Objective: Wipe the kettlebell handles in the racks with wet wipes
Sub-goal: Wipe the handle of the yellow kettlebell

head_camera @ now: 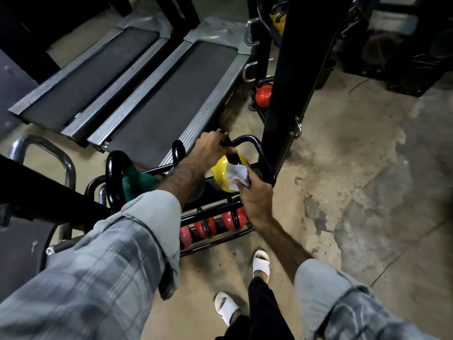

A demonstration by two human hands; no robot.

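A yellow kettlebell [221,171] with a black handle [247,139] sits on the upper shelf of a low black rack [215,238]. My left hand [210,148] is closed around the left part of that handle. My right hand [255,197] holds a white wet wipe [236,174] against the yellow body, just below the handle's base. To the left on the same shelf stands a green kettlebell [137,182] with a black handle. Red kettlebells [231,219] line the lower shelf.
Two treadmills [157,94] lie behind the rack. A black upright post [289,82] rises right of the rack, with a red kettlebell [263,93] and a yellow one [278,22] behind it. A chrome bar [49,153] is at left. My sandalled feet [261,262] stand on concrete.
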